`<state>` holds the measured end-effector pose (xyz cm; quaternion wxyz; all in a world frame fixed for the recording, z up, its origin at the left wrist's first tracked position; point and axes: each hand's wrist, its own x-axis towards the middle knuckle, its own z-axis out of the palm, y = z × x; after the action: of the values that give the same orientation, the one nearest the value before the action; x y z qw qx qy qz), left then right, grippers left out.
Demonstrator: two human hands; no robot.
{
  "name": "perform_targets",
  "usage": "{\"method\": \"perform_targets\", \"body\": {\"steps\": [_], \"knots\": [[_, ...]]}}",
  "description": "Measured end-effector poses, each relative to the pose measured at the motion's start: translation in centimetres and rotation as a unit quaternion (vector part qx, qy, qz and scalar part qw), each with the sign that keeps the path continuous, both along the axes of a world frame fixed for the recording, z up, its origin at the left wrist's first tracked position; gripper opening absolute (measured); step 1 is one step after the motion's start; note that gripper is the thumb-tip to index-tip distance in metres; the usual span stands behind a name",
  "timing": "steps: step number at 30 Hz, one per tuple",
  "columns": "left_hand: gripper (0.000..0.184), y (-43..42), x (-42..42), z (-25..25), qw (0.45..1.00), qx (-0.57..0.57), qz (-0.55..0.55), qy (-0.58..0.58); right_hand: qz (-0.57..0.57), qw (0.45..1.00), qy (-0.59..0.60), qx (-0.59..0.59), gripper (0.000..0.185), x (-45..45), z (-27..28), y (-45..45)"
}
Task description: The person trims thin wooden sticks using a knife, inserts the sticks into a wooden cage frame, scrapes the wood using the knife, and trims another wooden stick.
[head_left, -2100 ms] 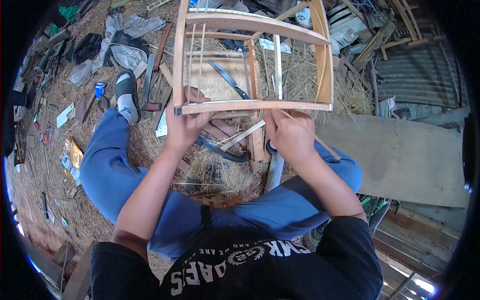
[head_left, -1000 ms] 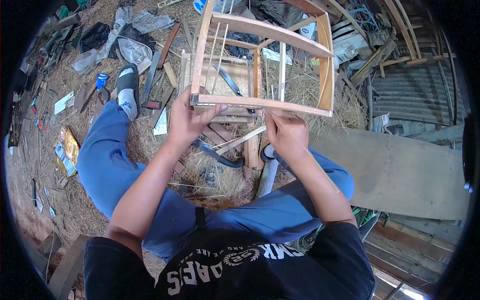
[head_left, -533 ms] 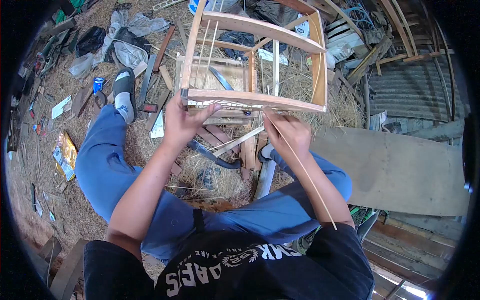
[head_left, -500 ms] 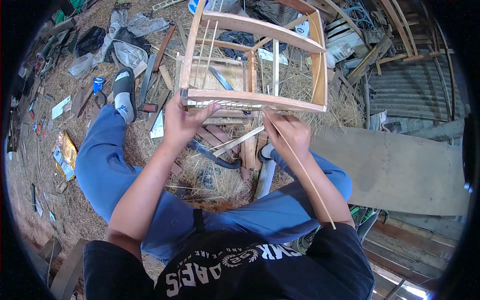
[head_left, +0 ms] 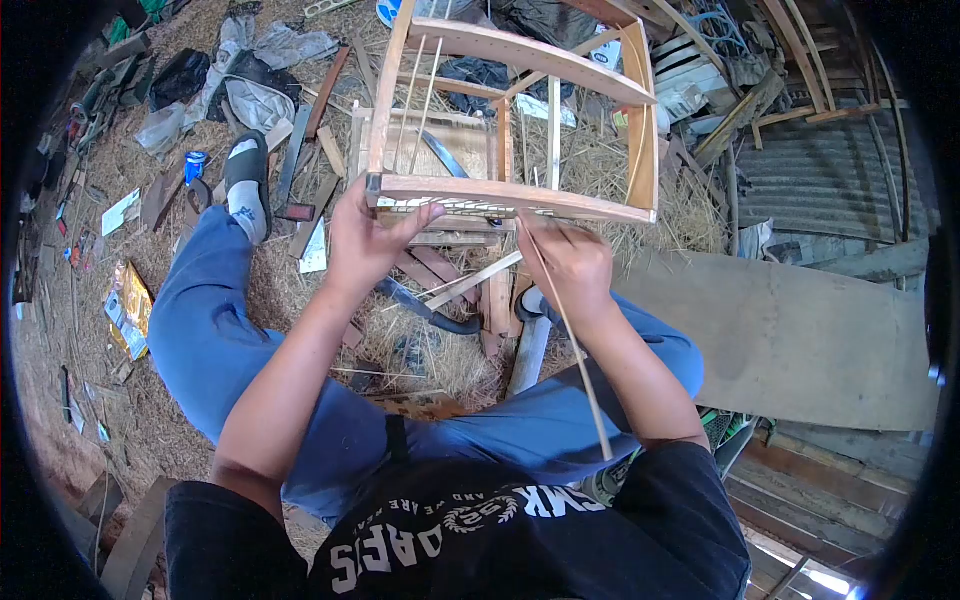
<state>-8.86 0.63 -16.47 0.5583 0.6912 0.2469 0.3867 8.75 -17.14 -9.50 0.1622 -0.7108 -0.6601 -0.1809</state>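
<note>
My left hand [head_left: 365,240] is closed around the near left corner of a wooden frame [head_left: 520,194], its thumb lying along the underside of the near rail. The frame has curved rails with rows of small holes, and a few thin rods [head_left: 425,105] span between two rails on its left side. Between the pinched fingers of my right hand [head_left: 572,262] is a thin wooden stick [head_left: 584,375]. One end of the stick meets the near rail's underside, right of my left thumb; its long tail hangs down over my right forearm and leg.
Below the frame are a curved dark-handled tool [head_left: 430,308] and wood offcuts on straw. A hammer [head_left: 296,212] and blue can [head_left: 196,168] lie to the left. A large flat board [head_left: 780,340] is at the right, near corrugated sheeting [head_left: 820,190].
The stick's free end has swung left and down, and my right hand has shifted slightly left along the rail. The frame has moved a little to the right with my left hand.
</note>
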Motion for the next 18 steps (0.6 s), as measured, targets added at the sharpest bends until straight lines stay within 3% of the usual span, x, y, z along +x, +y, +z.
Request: {"method": "perform_targets", "body": {"steps": [2,5,8,11,15,18], "knots": [[0.030,-0.1,0.0,0.1,0.999,-0.046,-0.008,-0.014,-0.048,0.996,0.063,-0.045,0.017,-0.5,0.5,0.2],[0.029,0.0,-0.2,-0.3,0.999,-0.032,-0.016,0.005,-0.062,0.990,0.126,-0.012,0.012,-0.7,0.0,0.4],[0.029,-0.2,-0.1,0.3,0.998,-0.056,-0.011,0.011,-0.007,0.977,0.210,-0.045,0.011,-1.4,-0.3,-0.3],[0.033,0.1,-0.1,0.2,1.000,-0.014,-0.008,0.006,0.032,0.984,0.173,0.016,0.011,-0.9,0.3,0.0],[0.033,0.2,0.1,-0.1,0.999,-0.029,-0.023,0.017,0.003,0.999,0.042,0.029,0.020,0.4,1.9,0.2],[0.034,0.3,0.4,-1.0,0.999,-0.044,-0.017,-0.010,0.026,0.999,0.020,0.037,0.025,0.0,1.9,0.4]]}}
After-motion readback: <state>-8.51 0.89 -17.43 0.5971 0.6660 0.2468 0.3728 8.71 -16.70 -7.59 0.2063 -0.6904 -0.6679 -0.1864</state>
